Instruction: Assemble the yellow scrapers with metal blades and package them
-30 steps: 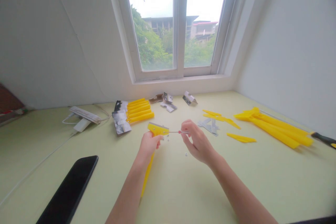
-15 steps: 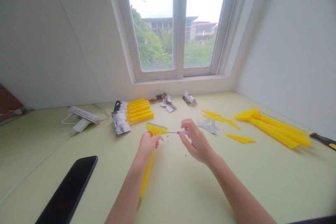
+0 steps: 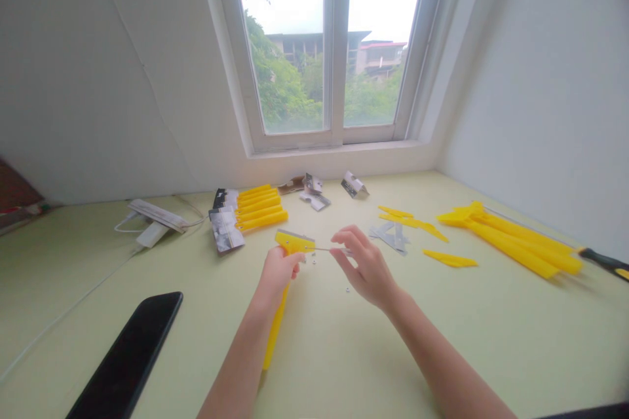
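Lower left, nearest me: black phone (image 3: pixel 125 353) on the tabletop (image 3: pixel 373 366); well apart from the work, low risk.

Lower centre: handle of a yellow tool (image 3: pixel 295 244) slants beneath the left forearm; its wide head, edged by a grey strip, sits at centre.

Left hand (image 3: pixel 281 270): fingers closed around the tool just below the head. Judged weak point: one-handed hold, nothing visible bracing the head, so sideways push could twist it.

Loose small nut (image 3: pixel 348 290) below the right hand (image 3: pixel 366 265); a sleeve or wrist could knock it away. More small hardware (image 3: pixel 314 262) lies just beside the head, same hazard.

Right hand: thumb and fingers pinched on a thin driver (image 3: pixel 322 249), shaft reaching the head's right end. Tip seating cannot be told; an off-angle shaft could slip, scratch the plastic or jab the left thumb.

Farther, right of centre: grey strips (image 3: pixel 392 236), overlapping; edges possibly sharp if brushed by the knuckles.
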A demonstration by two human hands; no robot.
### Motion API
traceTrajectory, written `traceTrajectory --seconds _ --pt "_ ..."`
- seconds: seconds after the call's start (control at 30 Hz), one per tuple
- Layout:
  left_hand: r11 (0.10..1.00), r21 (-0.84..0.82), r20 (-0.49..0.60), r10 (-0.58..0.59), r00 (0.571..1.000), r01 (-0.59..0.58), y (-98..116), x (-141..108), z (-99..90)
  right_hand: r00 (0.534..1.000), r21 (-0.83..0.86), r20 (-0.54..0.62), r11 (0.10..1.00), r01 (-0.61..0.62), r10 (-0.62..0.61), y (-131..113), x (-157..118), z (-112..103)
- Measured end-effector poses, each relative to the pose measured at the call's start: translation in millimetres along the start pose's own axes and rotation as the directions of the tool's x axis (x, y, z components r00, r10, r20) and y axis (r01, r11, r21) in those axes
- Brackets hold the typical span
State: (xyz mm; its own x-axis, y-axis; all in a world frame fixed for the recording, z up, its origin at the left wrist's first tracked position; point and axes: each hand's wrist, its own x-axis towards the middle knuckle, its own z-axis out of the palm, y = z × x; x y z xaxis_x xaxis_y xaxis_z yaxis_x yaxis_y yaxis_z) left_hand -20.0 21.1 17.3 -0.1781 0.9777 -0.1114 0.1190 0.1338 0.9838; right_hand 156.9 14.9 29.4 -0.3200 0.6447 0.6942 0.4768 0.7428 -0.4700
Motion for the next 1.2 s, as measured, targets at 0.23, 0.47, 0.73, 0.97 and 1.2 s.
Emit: traceTrajectory --seconds 0.23,0.47,0.73,0.97,1.2 --pt "0.998 -0.066 0.002 -0.016 1.000 0.016 1.8 -1.5 1.5 0.995 0.142 -0.073 0.987 0.075 -0.065 1.3 -0.4 3.5" --pt "0.997 -0.073 0.033 -0.013 0.999 0.015 1.4 -2.0 2.0 0.984 0.130 -0.169 0.988 0.084 -0.061 2.6 1.4 5.0" --pt "0.995 -0.099 0.000 -0.035 0.999 0.034 6.1 -5.5 2.3 0.937 0.247 -0.313 0.966 -0.079 0.157 10.4 4.1 -0.2" --pt "0.992 -0.122 0.013 -0.036 0.999 0.038 2.2 -0.7 2.0 0.972 0.234 -0.220 0.972 -0.031 0.083 7.3 3.3 3.0" --pt "0.993 -0.115 0.023 -0.035 0.999 0.038 2.0 -0.5 2.1 0.979 0.214 -0.197 0.977 -0.017 0.060 7.4 2.6 3.5"
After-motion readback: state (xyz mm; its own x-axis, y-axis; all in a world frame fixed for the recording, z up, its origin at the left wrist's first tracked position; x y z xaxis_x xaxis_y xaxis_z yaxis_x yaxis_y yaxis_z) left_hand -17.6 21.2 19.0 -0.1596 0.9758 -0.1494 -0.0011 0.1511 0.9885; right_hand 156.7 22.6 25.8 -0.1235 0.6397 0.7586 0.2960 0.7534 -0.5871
